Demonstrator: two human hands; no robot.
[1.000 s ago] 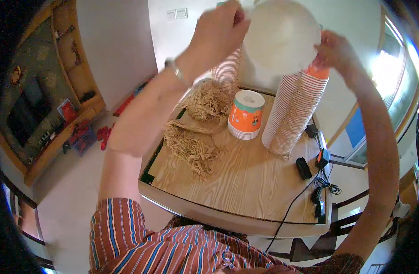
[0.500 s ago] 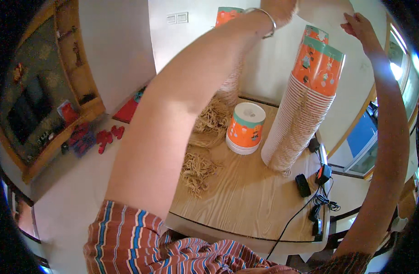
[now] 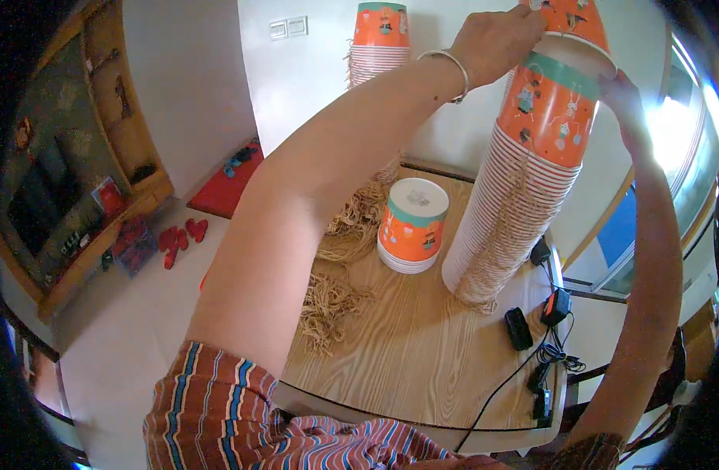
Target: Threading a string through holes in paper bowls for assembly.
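A tall stack of orange paper cups (image 3: 524, 188) with string handles rises from the wooden table (image 3: 422, 352). My left hand (image 3: 496, 35), a bangle on its wrist, grips one orange cup (image 3: 575, 19) over the top of that stack. My right hand (image 3: 630, 98) lies against the upper right side of the stack's top cup. A short stack of upturned orange cups (image 3: 410, 227) sits on the table to the left of the tall one. A second tall stack (image 3: 379, 47) stands behind, near the wall.
Bundles of tan string (image 3: 332, 301) lie on the table's left part. Black chargers and cables (image 3: 543, 329) lie at its right edge. Red slippers (image 3: 179, 235) and a red mat (image 3: 226, 184) are on the floor, with a wooden shelf (image 3: 85, 196) at the left.
The view has tilted upward and closer to the tall stack. My hands have gone from holding a cup bottom-up in front of the camera to holding it over the stack's top.
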